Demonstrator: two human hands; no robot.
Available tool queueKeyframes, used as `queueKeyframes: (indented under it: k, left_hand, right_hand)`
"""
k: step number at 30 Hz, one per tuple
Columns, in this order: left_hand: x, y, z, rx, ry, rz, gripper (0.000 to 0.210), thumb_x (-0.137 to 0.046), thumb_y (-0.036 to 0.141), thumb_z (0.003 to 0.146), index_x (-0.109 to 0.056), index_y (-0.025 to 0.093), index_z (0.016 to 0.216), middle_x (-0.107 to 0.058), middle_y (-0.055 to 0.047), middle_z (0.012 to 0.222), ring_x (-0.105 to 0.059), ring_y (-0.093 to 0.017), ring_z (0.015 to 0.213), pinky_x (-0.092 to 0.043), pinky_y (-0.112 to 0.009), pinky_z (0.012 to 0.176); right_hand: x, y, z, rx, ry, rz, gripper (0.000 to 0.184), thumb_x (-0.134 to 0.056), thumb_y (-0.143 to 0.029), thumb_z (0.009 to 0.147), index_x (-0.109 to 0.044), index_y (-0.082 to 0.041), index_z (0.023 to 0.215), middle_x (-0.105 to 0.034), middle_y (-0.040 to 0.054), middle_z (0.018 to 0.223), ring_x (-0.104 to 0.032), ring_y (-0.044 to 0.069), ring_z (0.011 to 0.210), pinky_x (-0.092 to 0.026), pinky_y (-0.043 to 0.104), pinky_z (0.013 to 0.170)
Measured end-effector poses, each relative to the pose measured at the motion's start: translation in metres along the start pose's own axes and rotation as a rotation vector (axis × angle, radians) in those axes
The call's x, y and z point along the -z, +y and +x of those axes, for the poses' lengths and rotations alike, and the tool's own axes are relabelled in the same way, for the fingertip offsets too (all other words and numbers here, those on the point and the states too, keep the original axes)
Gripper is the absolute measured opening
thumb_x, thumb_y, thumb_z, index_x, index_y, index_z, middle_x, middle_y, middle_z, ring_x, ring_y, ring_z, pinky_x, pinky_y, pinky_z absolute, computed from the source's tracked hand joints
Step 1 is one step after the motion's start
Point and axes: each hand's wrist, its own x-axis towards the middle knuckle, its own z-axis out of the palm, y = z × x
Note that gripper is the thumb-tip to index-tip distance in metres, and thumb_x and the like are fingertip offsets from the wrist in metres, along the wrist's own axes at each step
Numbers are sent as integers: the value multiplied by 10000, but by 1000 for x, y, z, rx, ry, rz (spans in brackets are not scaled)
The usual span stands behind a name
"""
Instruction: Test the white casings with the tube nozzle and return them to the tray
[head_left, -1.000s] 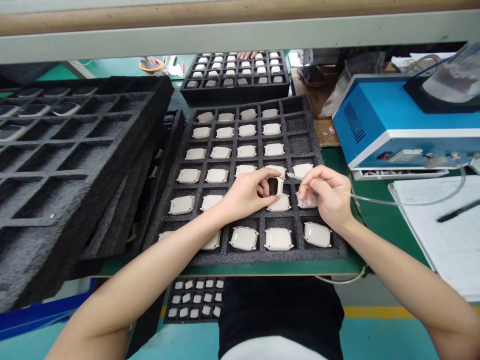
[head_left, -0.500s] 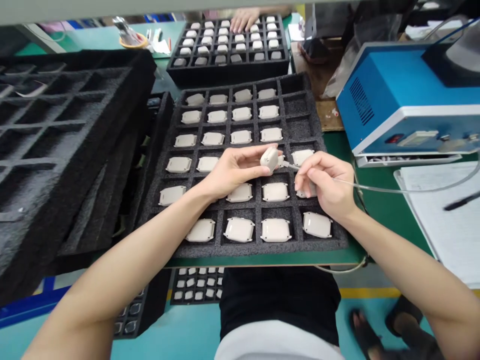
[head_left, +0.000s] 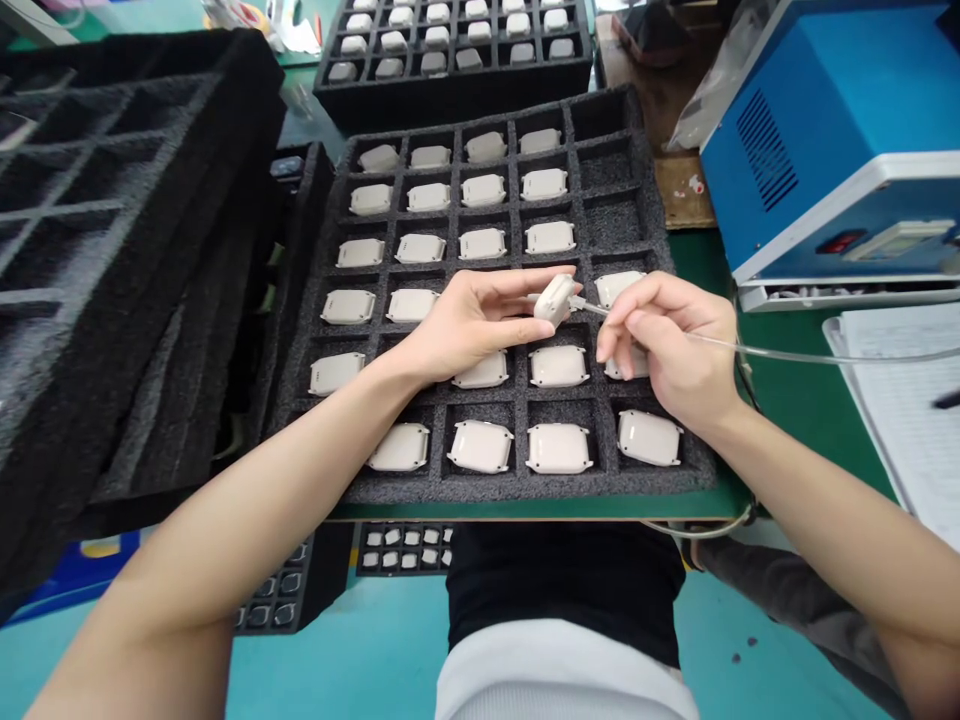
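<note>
Above a dark foam tray (head_left: 420, 491), my left hand (head_left: 471, 325) pinches a cream watch case (head_left: 553, 301) between thumb and fingers, tilted on edge. My right hand (head_left: 675, 345) is closed around the end of a thin clear tube (head_left: 817, 355). The tube's slim tip (head_left: 588, 306) points at the side of the held case; whether they touch, I cannot tell. Cream watch cases like this one (head_left: 559, 449) lie one to a compartment across most of the tray. Several compartments at its far right hold none. My hands and forearms hide part of the tray.
A blue machine (head_left: 810, 120) stands at the right, behind a paper pad (head_left: 900, 400). Stacked foam trays (head_left: 165, 300) rise on the left. Another filled tray (head_left: 450, 100) sits beyond mine. Someone's leg (head_left: 795, 590) shows below the table at right.
The view has shifted downward and closer, so the co-worker's hand at the far tray has left the picture. The held watch case has turned slightly, and both hands keep their grip.
</note>
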Motion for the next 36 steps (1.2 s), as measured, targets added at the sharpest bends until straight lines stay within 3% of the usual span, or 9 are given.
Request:
queueKeyframes:
  k: [18, 24, 31, 36]
  left_hand:
    - [0, 2, 0, 21, -19, 18, 520, -735, 207, 707, -606, 191, 1211, -629, -72, 1226, -583, -252, 1136, -428, -387, 1022]
    - [-3, 9, -1, 92, 62, 124, 570, -771, 334, 654, -630, 184, 1186, -617, -97, 1229, -586, -293, 1124, -434, -411, 1009]
    - [-6, 18, -2, 188, 142, 199, 466, -769, 374, 643, -678, 283, 1091, -657, 53, 1161, -579, -264, 1137, -424, -369, 1020]
    - [-10, 22, -3, 238, 170, 174, 478, -800, 401, 578, -697, 320, 1038, -687, 79, 1083, -597, -284, 1110, -422, -420, 1017]
  right_hand:
    - [0, -1, 0, -36, 9, 10, 117, -536, -173, 813, -586, -168, 707, -613, -17, 546, -450, 60, 365, -350, 185, 360]
    - [-2, -2, 0, -74, 17, 71, 103, -523, -203, 782, -568, -149, 707, -596, -26, 517, -441, 51, 361, -340, 165, 360]
    - [0, 3, 6, -157, -24, 142, 92, -505, -244, 729, -536, -163, 700, -572, -41, 512, -418, 45, 366, -341, 170, 380]
    - [0, 1, 6, -169, -51, 169, 71, -490, -216, 709, -540, -167, 698, -578, -46, 515, -405, 44, 367, -333, 171, 381]
